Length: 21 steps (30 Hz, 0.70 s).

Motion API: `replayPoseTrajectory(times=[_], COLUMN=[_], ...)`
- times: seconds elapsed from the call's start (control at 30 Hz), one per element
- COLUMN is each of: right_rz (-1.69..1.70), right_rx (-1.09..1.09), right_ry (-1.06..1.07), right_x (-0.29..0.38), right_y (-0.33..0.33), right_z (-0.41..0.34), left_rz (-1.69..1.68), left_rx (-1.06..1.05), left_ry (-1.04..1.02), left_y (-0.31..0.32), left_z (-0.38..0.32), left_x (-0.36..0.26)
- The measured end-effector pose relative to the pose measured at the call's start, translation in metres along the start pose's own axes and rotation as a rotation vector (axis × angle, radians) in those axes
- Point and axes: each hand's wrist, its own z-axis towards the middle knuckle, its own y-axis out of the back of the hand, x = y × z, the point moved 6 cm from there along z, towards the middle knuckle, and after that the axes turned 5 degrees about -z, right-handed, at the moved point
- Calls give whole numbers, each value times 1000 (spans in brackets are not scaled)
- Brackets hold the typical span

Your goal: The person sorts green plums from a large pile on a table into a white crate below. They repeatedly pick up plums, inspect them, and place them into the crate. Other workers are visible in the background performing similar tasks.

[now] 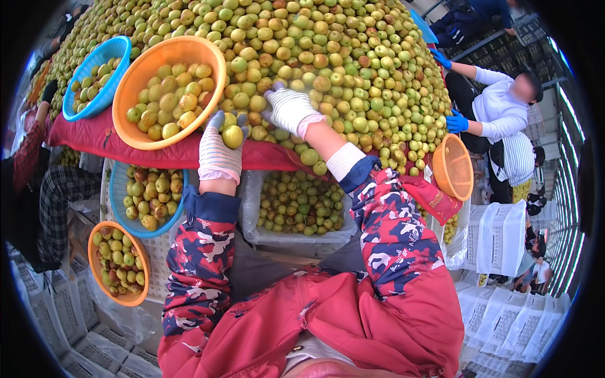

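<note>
My left hand (221,146), in a striped knit glove, holds green-yellow jujube-like fruits (232,136) in its upturned fingers, beside an orange plastic basket (122,126) partly filled with the same fruit. My right hand (290,106), gloved alike, reaches palm down over a large heap of fruit (340,61); its fingertips touch the heap, and whether they grip a fruit cannot be told. A red quilted cloth (189,152) lines the heap's near edge. Below it, between my forearms, stands a crate lined with clear plastic (253,231), holding more fruit.
Blue baskets (70,111), (116,208) and a smaller orange basket (92,264), all with fruit, stand at the left. Another orange basket (456,165) rests at the heap's right edge. A person in blue gloves (496,101) works at the right, another sits far left. White crates (501,236) are stacked around.
</note>
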Motion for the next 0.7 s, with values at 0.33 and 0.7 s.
replayPoseTrajectory(times=[0.33, 0.7], right_rz=[-5, -166], right_rx=[-450, -13], right_ry=[-184, -402], right_x=[-73, -133], right_y=[46, 64], right_z=[-32, 9], left_rz=[-40, -57], left_rx=[25, 24], left_ry=[12, -1], left_y=[-2, 0], left_z=[0, 3], left_x=[-3, -4])
